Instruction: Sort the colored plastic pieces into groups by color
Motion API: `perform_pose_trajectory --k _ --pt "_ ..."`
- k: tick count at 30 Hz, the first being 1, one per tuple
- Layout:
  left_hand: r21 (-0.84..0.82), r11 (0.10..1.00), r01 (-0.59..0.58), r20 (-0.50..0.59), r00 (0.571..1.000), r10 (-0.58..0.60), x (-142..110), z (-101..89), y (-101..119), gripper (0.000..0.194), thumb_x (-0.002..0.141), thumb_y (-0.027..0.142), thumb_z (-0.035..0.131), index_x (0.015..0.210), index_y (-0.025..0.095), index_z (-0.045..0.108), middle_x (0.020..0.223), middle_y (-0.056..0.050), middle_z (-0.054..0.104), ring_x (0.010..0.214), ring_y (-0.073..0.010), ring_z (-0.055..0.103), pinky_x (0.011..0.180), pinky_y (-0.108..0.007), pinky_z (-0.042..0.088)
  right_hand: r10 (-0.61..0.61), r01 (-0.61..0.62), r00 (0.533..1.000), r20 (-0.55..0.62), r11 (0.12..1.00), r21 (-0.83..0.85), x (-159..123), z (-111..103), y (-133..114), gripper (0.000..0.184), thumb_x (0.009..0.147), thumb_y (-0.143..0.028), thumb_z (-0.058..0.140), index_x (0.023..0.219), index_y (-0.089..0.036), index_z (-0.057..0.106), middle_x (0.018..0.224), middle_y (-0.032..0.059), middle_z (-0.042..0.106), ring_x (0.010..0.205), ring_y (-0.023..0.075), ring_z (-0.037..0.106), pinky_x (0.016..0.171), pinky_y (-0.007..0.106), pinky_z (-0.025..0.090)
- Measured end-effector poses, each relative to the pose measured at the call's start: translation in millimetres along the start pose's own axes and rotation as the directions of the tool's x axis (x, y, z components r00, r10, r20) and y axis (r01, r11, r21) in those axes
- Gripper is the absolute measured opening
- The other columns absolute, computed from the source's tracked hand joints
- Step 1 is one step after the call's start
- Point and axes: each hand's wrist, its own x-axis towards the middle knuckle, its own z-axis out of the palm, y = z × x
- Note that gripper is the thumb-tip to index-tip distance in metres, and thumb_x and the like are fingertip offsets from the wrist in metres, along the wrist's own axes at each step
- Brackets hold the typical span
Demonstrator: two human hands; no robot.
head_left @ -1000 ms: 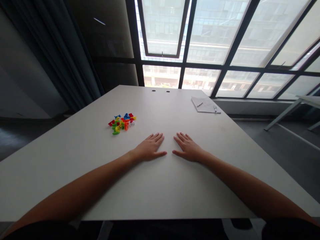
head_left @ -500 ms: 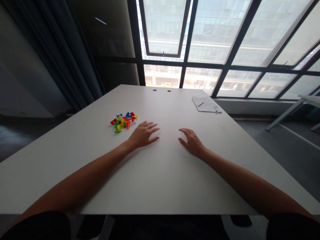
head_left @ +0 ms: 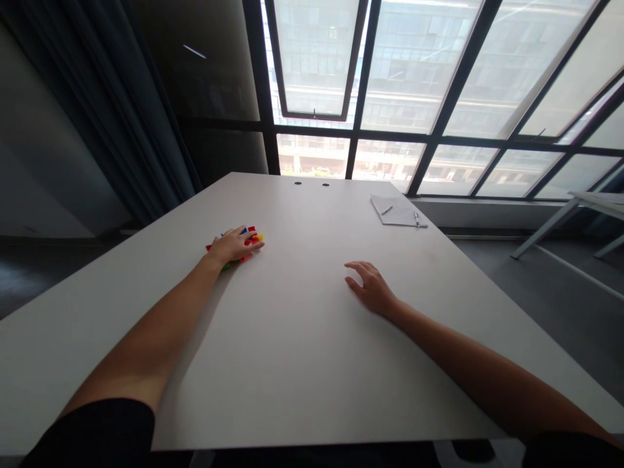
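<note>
My left hand [head_left: 231, 247] is over a small pile of colourful plastic pieces [head_left: 251, 238] on the left of the white table [head_left: 302, 338]. Its fingers are spread and reach across the pile. Red, blue, yellow and green bits show around the hand, while most of the heap is hidden under it. Whether the palm touches the pieces I cannot tell. My right hand [head_left: 371, 287] rests on the table right of the middle, fingers loosely curved and thumb apart, with nothing in it.
Sheets of paper [head_left: 397, 213] with a pen [head_left: 387, 210] and a second pen-like item [head_left: 417, 220] lie at the back right of the table. Two dark round inserts [head_left: 298, 183] sit near its far edge. Beyond are windows; a dark curtain [head_left: 151, 130] hangs at the left.
My left hand has moved left from the table's middle onto the pile of plastic pieces, covering most of it. My right hand has stayed about where it was. The view has shifted slightly.
</note>
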Motion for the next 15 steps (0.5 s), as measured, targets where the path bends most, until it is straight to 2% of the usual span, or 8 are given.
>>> perform_pose_trajectory --k 2,4,11,15 --pt "0.006 0.999 -0.032 -0.003 0.999 0.032 1.3 4.4 -5.0 0.083 0.094 0.083 0.038 0.161 0.034 0.049 0.172 -0.010 0.035 0.157 -0.0393 0.030 0.123 -0.054 0.031 0.005 -0.005 1.000 -0.004 1.000 0.009 -0.1 -0.4 -1.4 0.036 0.103 -0.039 0.054 0.132 -0.023 0.068 0.130 0.0134 0.073 0.126 0.0297 0.065 0.112 0.052 0.050" --pt "0.012 0.999 -0.052 -0.014 0.999 0.052 1.7 7.2 -8.0 0.083 0.096 0.081 0.037 0.161 0.031 0.049 0.173 -0.011 0.034 0.157 -0.0370 0.030 0.124 -0.049 0.031 0.011 -0.010 1.000 -0.006 1.000 0.018 -0.3 -1.2 -2.8 0.035 0.102 -0.039 0.055 0.131 -0.022 0.069 0.129 0.0136 0.074 0.126 0.0299 0.065 0.112 0.051 0.050" --pt "0.007 0.998 -0.058 -0.055 0.997 0.059 -1.1 11.5 -6.2 0.084 0.096 0.079 0.038 0.159 0.025 0.052 0.172 -0.013 0.035 0.152 -0.0365 0.038 0.121 -0.044 0.033 0.015 -0.016 1.000 0.006 1.000 0.020 0.2 -2.4 -2.5 0.036 0.100 -0.036 0.056 0.130 -0.023 0.070 0.129 0.0131 0.074 0.125 0.0303 0.065 0.111 0.052 0.050" --pt "-0.004 0.999 -0.053 -0.031 0.998 0.053 -6.9 8.2 -0.6 0.083 0.093 0.080 0.043 0.157 0.028 0.054 0.171 -0.010 0.039 0.148 -0.0368 0.044 0.116 -0.044 0.039 0.005 -0.005 1.000 0.003 1.000 0.017 0.5 -1.7 -1.1 0.035 0.099 -0.035 0.057 0.129 -0.023 0.070 0.127 0.0128 0.075 0.123 0.0303 0.066 0.110 0.052 0.052"
